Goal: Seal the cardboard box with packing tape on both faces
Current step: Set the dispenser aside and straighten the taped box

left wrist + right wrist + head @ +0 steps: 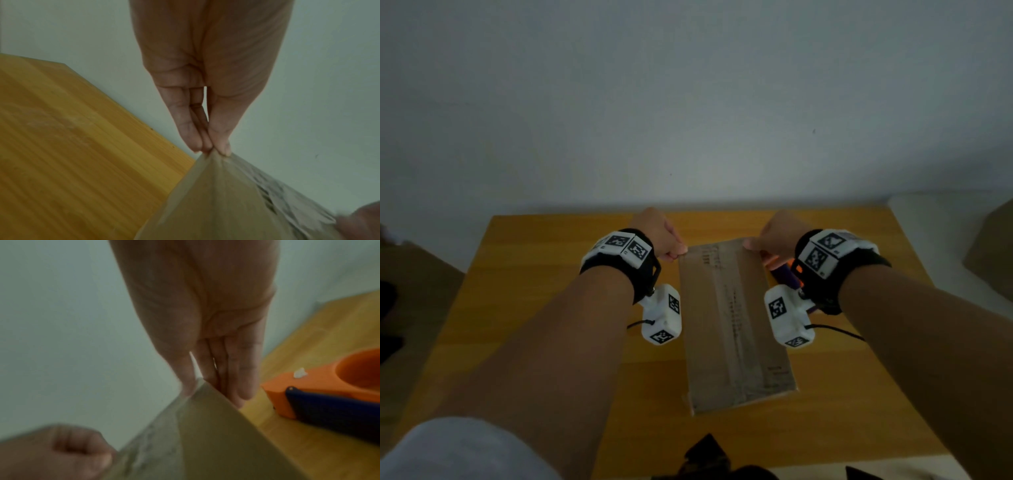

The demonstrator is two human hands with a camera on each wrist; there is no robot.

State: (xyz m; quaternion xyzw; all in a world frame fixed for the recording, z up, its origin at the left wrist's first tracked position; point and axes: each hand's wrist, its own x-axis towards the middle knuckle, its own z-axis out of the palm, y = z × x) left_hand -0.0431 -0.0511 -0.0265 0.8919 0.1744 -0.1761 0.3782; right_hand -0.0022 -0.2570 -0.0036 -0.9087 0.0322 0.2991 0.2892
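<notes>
A flat brown cardboard box (732, 325) lies lengthwise on the wooden table (534, 308), a strip of clear tape running down its middle. My left hand (671, 246) pinches the box's far left corner (213, 154) between thumb and fingers. My right hand (760, 243) pinches the far right corner (203, 386) the same way. The far end of the box is raised off the table in both wrist views. An orange and dark blue tape dispenser (329, 394) lies on the table just right of the box, partly hidden under my right wrist (787, 270).
A pale wall (688, 102) stands right behind the table's far edge. A brown box-like shape (989, 246) sits off the table at the right. A dark object (705, 455) lies at the table's near edge.
</notes>
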